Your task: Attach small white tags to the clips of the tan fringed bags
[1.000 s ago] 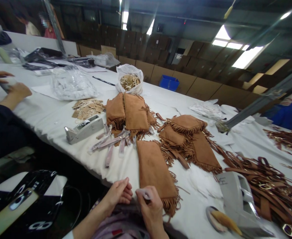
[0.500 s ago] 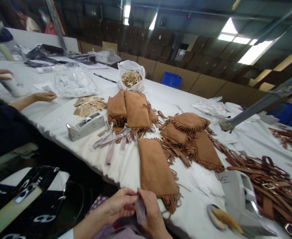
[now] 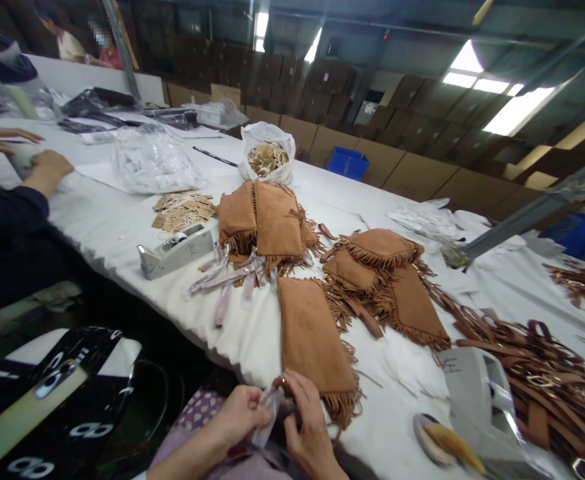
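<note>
At the near table edge, my left hand pinches a small clear plastic sleeve. My right hand is closed about a brown strap with a shiny metal bit, at the sleeve's upper end. How much of the strap lies inside the sleeve I cannot tell. Just beyond the hands lies a flat tan suede fringed pouch. Several straps in plastic sleeves lie to its left, in front of a stack of fringed pouches. More fringed pouches lie to the right.
A grey tape dispenser stands left, near brown tags; another tape dispenser is at the right by piled brown straps. A bag of tags sits farther back. A co-worker's hands are at the left.
The brown strap end with its metal bit now shows at the sleeve's top. My right hand's fingers have shifted and spread around it. The co-worker's nearer hand has moved back to the left.
</note>
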`<action>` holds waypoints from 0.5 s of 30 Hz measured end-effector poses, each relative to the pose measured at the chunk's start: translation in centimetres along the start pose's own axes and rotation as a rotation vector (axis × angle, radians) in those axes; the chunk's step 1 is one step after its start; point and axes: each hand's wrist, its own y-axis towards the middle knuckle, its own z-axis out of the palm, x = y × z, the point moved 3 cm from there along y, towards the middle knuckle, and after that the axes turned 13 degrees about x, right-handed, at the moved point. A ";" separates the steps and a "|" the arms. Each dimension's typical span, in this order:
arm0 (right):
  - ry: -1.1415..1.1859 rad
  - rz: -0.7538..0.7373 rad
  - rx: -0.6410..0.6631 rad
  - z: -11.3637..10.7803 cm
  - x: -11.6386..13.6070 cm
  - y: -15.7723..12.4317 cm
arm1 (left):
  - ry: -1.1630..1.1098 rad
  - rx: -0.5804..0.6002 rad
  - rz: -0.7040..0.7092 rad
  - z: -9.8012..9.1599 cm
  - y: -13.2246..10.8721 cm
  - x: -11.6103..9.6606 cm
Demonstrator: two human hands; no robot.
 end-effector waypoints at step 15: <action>0.071 0.099 0.134 -0.2 -0.6 2.4 | 0.274 0.026 0.103 -0.6 1.3 0.0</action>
